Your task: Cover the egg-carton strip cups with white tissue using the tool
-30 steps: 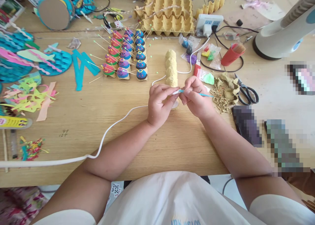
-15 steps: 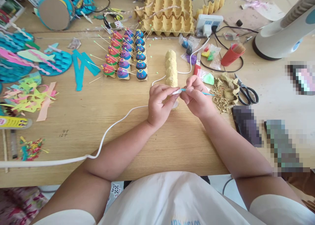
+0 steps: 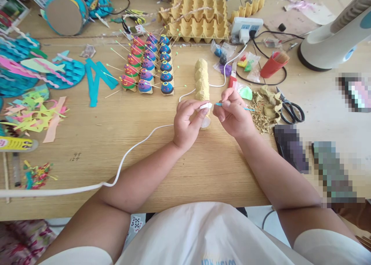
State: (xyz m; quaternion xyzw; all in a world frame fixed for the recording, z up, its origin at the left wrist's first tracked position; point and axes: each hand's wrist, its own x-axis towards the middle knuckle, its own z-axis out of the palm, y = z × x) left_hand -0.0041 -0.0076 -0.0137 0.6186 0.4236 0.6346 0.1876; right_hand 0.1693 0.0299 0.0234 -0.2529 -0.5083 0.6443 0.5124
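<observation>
Between its thumb and index finger, my left hand [image 3: 187,124] pinches a small white piece [image 3: 206,106]. My right hand [image 3: 235,114] holds a thin blue stick [image 3: 249,109], whose near end points toward the white piece, with a small gap between them. Just beyond my hands stretches a bumpy beige egg-carton strip [image 3: 202,77]; its near end is partly behind my left fingers. To its left stand three rows of painted egg-carton cups [image 3: 147,75], coloured red, purple and blue, with pins stuck out of them.
A white cable [image 3: 127,151] crosses the table under my left arm. On the right lie black scissors [image 3: 292,108], carton scraps [image 3: 263,106] and a red cup [image 3: 274,65]. Paper strips [image 3: 37,110] are at the left, egg trays [image 3: 197,17] at the back.
My right hand has moved slightly right with the blue stick, whose tip has come away from the white piece. The white piece now shows more fully in my left fingers.
</observation>
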